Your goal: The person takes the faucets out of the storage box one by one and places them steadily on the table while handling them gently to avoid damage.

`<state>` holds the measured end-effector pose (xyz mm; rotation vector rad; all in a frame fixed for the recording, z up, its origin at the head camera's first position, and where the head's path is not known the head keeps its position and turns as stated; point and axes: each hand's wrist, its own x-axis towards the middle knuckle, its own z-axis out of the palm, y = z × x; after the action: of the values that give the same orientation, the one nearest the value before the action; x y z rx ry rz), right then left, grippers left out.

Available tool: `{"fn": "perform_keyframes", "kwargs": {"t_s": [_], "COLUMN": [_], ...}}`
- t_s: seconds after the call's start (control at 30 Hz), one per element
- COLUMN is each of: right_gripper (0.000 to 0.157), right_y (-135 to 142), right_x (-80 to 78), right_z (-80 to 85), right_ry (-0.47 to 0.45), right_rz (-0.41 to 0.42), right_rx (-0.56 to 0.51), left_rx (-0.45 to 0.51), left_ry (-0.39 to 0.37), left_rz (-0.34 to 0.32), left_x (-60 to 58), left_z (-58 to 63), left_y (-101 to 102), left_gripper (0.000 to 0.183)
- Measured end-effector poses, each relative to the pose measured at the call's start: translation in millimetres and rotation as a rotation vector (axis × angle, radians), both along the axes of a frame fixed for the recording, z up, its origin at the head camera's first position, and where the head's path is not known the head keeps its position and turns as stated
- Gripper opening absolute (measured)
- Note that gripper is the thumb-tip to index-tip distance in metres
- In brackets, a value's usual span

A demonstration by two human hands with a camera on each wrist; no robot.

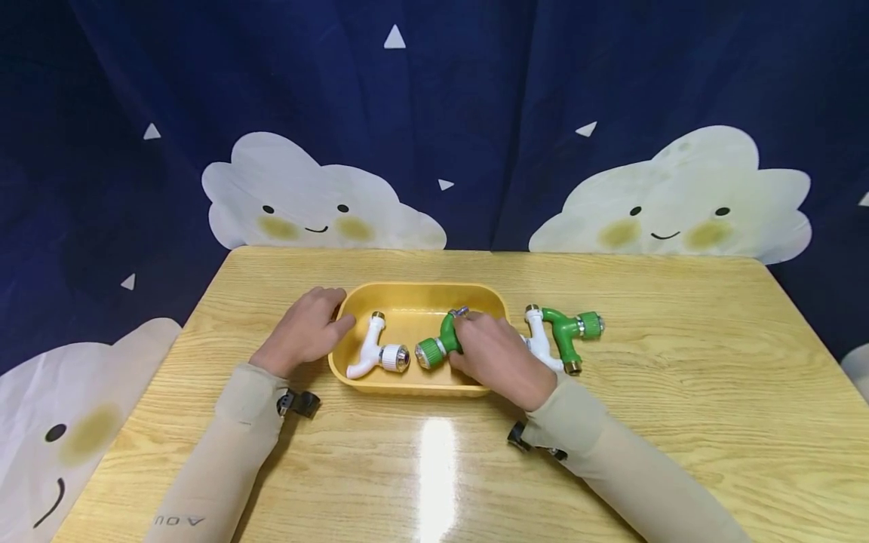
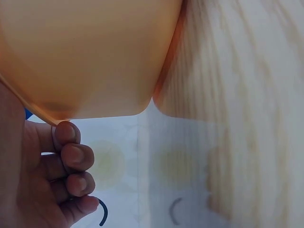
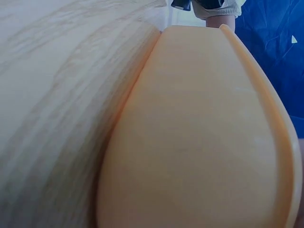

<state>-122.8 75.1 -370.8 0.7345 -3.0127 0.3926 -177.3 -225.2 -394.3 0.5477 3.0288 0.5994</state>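
Note:
A yellow plastic basin (image 1: 417, 391) stands on the table. My left hand (image 1: 308, 328) holds its left rim, the thumb reaching over the edge; in the left wrist view the curled fingers (image 2: 77, 156) lie against the outside below the rim. Inside, on the left, lies a white faucet (image 1: 371, 351) with a ribbed white knob. My right hand (image 1: 498, 354) reaches over the front right rim and grips a green faucet (image 1: 448, 333), its green knob pointing left. The right fingertips are hidden. In the right wrist view the basin's outer wall (image 3: 190, 128) blocks the hand's work.
Right of the basin, a white faucet (image 1: 539, 339) and another green faucet (image 1: 566, 332) lie close together on the wooden table (image 1: 679, 422). Behind the table's far edge hangs a dark blue curtain (image 1: 468, 98) with smiling clouds.

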Motion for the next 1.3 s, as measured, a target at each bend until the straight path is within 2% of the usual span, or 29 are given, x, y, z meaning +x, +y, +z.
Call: {"fn": "perform_keyframes", "kwargs": {"t_s": [0.23,0.9,1.3], "right_gripper": [0.016,0.018,0.022], "right_y": [0.9,4.2,7.8], "right_x": [2.1,4.9,9.6], "right_z": [0.7,0.2,7.4], "right_ry": [0.004,0.121,0.12], "right_rz": [0.008,0.045,0.025], "right_rx": [-0.016,-0.061,-0.052], "left_rx": [0.002,-0.005,-0.006], "left_ry": [-0.008,0.012,0.022], "left_rz": [0.004,-0.008,-0.017], "left_x": [1.5,1.6,0.7], "left_z": [2.3,0.8,0.6], "left_y": [-0.5,-1.7,0.2], "left_gripper": [0.02,0.02,0.02]}}
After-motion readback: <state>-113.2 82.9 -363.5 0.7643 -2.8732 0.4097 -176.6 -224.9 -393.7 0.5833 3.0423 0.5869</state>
